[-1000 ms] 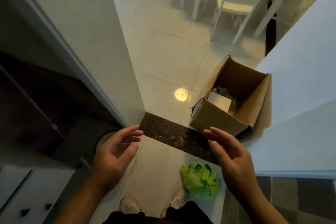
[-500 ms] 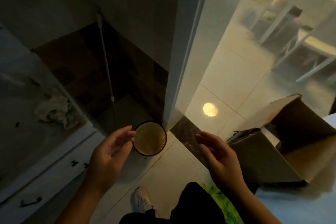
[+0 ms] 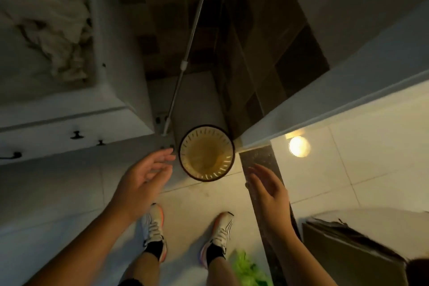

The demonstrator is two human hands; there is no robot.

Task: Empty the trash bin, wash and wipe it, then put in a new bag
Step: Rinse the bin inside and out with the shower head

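Since the earlier frames the view has swung left and down: the cardboard box (image 3: 352,253) that sat mid-frame is now cropped at the lower right, and the trash bin (image 3: 206,153), first hidden and then small, now sits near centre with both hands closing on it. Largest first: white cabinet (image 3: 76,123) with dark knobs fills the left, crumpled cloth (image 3: 53,30) on its top; a white door or wall panel (image 3: 336,90) runs along the right, dark tiled corner between them. Pale tile floor (image 3: 197,204) carries a dark stone threshold strip (image 3: 257,158) and a round light reflection (image 3: 299,146). A mop or broom pole (image 3: 185,62) leans into the corner, foot just behind the bin, likely parked there out of the walkway. Bin stands upright on the floor, tucked in the gap between cabinet and door edge, slotted wall, dark rim, no bag visible, looks empty inside, though the dim light leaves that uncertain. Person's left hand (image 3: 144,179) is at the bin's left side, fingers loosely spread, tips just short of the rim, holding nothing. Right hand (image 3: 269,190) is off to the right, palm turned inward, fingers straight and apart, also empty and farther from the rim. Palms face each other, so this reads as a two-handed side grab to lift it out of the corner. Green crumpled bag (image 3: 248,269) lies by the right shoe (image 3: 220,234), blurred; judging by placement, either the pulled liner or the new one, cannot tell which.
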